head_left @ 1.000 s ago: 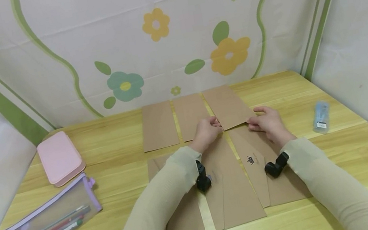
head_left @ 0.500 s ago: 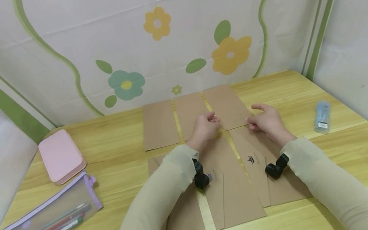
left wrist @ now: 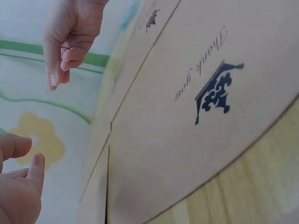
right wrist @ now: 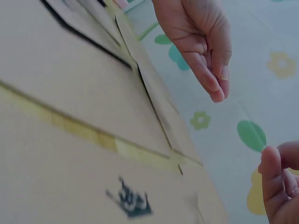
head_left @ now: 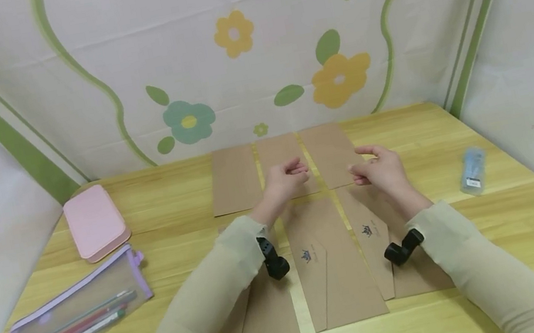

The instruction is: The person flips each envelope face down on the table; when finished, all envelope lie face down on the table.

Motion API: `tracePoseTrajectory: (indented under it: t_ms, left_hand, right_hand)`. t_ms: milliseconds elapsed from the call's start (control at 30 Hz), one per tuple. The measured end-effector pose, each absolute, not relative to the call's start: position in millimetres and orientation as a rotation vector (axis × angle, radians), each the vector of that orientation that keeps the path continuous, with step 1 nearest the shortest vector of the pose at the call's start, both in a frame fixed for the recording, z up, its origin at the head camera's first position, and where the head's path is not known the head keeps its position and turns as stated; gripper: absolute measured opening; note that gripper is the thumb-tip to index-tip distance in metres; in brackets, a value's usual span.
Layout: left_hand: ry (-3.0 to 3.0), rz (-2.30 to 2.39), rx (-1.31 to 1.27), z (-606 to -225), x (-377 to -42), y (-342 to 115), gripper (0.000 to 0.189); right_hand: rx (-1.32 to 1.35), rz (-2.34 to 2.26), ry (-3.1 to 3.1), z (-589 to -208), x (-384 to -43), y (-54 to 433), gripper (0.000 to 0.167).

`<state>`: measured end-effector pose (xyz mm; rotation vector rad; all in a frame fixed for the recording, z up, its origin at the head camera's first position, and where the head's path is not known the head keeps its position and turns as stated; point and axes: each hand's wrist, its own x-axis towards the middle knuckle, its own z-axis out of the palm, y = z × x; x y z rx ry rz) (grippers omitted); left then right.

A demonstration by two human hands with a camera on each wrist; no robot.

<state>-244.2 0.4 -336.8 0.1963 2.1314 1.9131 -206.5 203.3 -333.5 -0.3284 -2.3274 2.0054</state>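
Brown paper envelopes lie on the table in two rows of three. In the head view my left hand [head_left: 283, 181] hovers over the middle back envelope [head_left: 277, 150], fingers loosely curled round nothing. My right hand [head_left: 382, 170] is above the near right corner of the right back envelope [head_left: 331, 152], thumb and index finger apart. Front envelopes show flaps; a crown print and "Thank you" mark the middle front envelope [left wrist: 159, 102]. The right front envelope [head_left: 419, 270] is partly under my right wrist. My left forearm covers part of the left front envelope [head_left: 270, 323].
On the left lie a pink case [head_left: 96, 220] and a clear pouch [head_left: 73, 299] with purple edges and several pens inside. A small light-blue item [head_left: 473, 170] with a white label lies at the right. A flowered cloth [head_left: 243, 93] hangs behind the table [head_left: 162, 209].
The right back envelope's near edge, raised a second ago, now lies flat. My left hand has drawn away to the left from its edge, and my right hand has let go of its corner.
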Motion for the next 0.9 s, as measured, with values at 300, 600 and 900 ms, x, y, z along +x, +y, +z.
tracePoseTrajectory:
  t_ms: [300,600,900]
  left_hand:
    - [2.102,1.966,0.250,-330,-227,-22,0.049]
    - [2.161,1.921,0.299,-329,-205,-58,0.044]
    - [2.247,1.858,0.265,-333,-186,-94,0.043]
  right_hand:
    - [-0.236,2.156,-2.181,-326,-195,182,0.028]
    - [-0.127,2.310,-2.188,-324,-179,158,0.021]
    - [-0.075,2.434,-2.249,-324,-166,135,0.020]
